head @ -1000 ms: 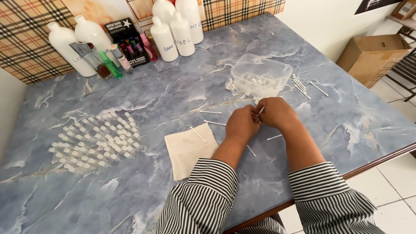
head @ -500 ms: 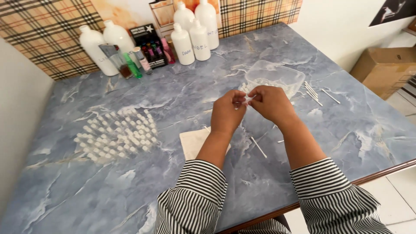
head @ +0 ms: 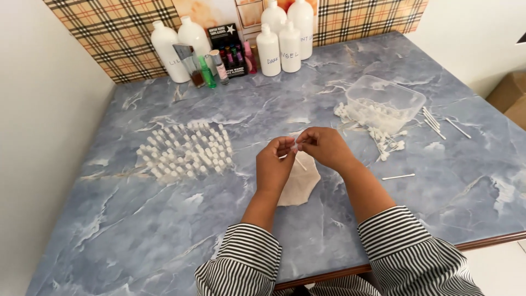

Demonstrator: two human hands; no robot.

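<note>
White stick (head: 300, 162) between both hands' fingers (head: 291, 146).

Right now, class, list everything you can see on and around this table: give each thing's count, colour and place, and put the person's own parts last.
Table: one, blue-grey marble pattern, fills the view.
Large bottles: six, white, back edge by the checked wall.
Small bottles: several, mixed colours, back between the white ones.
Small vials: many, white-capped, standing in rows at left centre.
Tub: one, clear plastic, right back, small white parts spilling beside it.
Thin tubes: several, white, scattered at right.
Cloth: one, cream, under the hands.
Cardboard box: one, brown, far right.
Left hand and right hand: pinch a small white tube together.
</note>
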